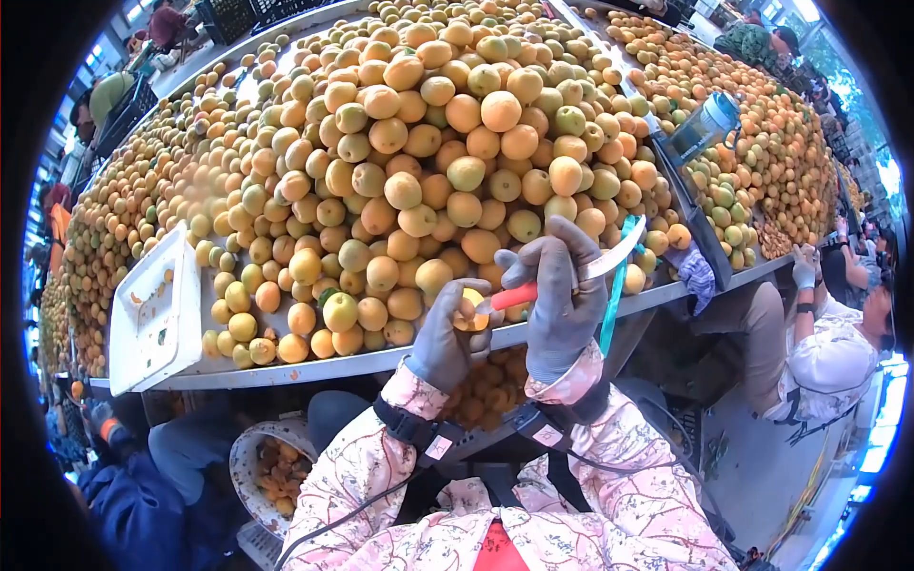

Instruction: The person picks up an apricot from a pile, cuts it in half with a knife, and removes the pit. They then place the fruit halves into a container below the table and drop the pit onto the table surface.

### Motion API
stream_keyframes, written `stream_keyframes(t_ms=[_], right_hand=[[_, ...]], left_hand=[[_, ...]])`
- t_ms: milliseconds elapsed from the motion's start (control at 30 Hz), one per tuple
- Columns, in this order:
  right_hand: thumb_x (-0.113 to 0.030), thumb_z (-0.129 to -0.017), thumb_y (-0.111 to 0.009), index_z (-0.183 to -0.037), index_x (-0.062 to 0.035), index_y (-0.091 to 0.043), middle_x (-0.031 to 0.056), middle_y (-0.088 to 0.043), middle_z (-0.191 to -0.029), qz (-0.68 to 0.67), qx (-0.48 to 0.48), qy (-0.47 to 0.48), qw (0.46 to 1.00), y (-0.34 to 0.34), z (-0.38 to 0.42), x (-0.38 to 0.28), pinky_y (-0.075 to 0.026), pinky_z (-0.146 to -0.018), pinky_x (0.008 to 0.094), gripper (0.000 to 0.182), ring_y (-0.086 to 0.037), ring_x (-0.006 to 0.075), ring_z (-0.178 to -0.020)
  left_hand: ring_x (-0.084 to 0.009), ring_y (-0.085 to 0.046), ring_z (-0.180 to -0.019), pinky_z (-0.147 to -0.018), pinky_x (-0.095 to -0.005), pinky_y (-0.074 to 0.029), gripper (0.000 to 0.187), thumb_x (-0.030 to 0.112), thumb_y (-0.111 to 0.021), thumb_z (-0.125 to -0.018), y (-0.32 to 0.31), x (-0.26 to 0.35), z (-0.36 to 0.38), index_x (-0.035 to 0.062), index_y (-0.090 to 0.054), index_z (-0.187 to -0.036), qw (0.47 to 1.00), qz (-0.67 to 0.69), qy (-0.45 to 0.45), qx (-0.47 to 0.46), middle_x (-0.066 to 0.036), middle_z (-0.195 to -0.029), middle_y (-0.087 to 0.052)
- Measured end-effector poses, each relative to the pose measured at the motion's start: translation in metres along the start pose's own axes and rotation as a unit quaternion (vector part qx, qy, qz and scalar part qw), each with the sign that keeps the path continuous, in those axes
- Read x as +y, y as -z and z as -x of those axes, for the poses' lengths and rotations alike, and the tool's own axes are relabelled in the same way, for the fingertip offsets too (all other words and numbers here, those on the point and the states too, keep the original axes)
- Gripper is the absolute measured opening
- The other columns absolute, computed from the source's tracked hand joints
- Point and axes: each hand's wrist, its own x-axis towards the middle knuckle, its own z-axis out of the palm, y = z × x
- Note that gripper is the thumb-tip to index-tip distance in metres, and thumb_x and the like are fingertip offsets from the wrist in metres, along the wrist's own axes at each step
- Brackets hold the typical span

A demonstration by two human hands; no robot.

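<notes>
Both my hands wear grey gloves and meet near the table's front edge. My left hand [447, 338] is closed around a yellow-orange apricot [470, 312]. In my right hand [564, 295] is a red-handled knife [514, 296], its handle end close against the held fruit. A curved pale blade [614, 255] points up and to the right from the same hand. Behind both hands rises a large heap of orange and greenish apricots [428, 143]. Below them, partly hidden by my wrists, lie more fruit pieces [487, 390].
A white tray [157, 314] rests at the table's left front. A white bucket [249, 457] of fruit pieces stands below. On the right are a bottle [705, 124], a purple cloth [692, 273], a green strip [617, 285] and a co-worker [833, 352]. Another sits lower left.
</notes>
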Motion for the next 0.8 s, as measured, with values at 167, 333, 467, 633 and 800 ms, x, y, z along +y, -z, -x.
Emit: stream_keyframes(t_ms=[167,333,467,633,800], right_hand=[[-0.01,-0.094,-0.049,-0.114,0.0039,-0.051,0.0128,-0.064,-0.092,0.041,-0.049,-0.14,0.988,0.024,-0.005,-0.008,-0.052,-0.078,0.0292,0.024,-0.063,0.0168,-0.077],[-0.014,-0.089,-0.061,-0.101,0.0027,-0.06,0.0095,-0.065,-0.095,0.125,-0.207,-0.215,0.946,0.044,-0.005,-0.007,-0.053,-0.071,0.0291,0.021,-0.064,0.0159,-0.086],[-0.008,-0.086,-0.062,-0.105,-0.0037,-0.06,0.0108,-0.064,-0.098,0.124,-0.174,-0.207,0.955,0.045,0.012,0.001,-0.054,-0.066,0.0328,0.02,-0.064,0.0196,-0.086],[-0.002,-0.08,-0.063,-0.107,-0.0068,-0.058,0.0118,-0.062,-0.097,0.312,-0.296,0.057,0.901,0.05,0.008,0.004,-0.054,-0.066,0.0327,0.027,-0.063,0.0264,-0.083],[-0.009,-0.089,-0.057,-0.1,-0.0012,-0.064,0.0096,-0.065,-0.095,0.305,-0.303,0.011,0.903,0.048,0.002,0.004,-0.052,-0.071,0.0309,0.015,-0.063,0.018,-0.082]], left_hand=[[-0.0106,-0.042,-0.048,-0.042,-0.0208,-0.03,0.037,0.046,-0.038,-0.095,0.004,0.005,-0.004,0.0135,-0.053,-0.104,0.999,-0.006,-0.009,0.048,-0.007,-0.077,-0.06],[-0.0115,-0.041,-0.044,-0.039,-0.0219,-0.027,0.039,0.048,-0.039,-0.095,0.009,0.005,-0.008,0.0118,-0.053,-0.092,0.996,0.042,-0.052,0.059,-0.009,-0.073,-0.06],[-0.0105,-0.04,-0.044,-0.038,-0.0214,-0.027,0.037,0.046,-0.038,-0.096,0.006,0.005,-0.006,0.0113,-0.052,-0.094,0.993,-0.01,-0.088,0.074,-0.008,-0.071,-0.058],[-0.0094,-0.039,-0.043,-0.038,-0.0201,-0.026,0.035,0.042,-0.037,-0.098,0.001,0.004,-0.006,0.01,-0.051,-0.096,0.988,-0.037,-0.117,0.092,-0.004,-0.065,-0.051],[-0.0083,-0.035,-0.043,-0.039,-0.0219,-0.025,0.038,0.046,-0.039,-0.096,0.006,0.005,-0.007,0.0105,-0.051,-0.099,0.983,-0.086,-0.131,0.096,0.001,-0.062,-0.047]])
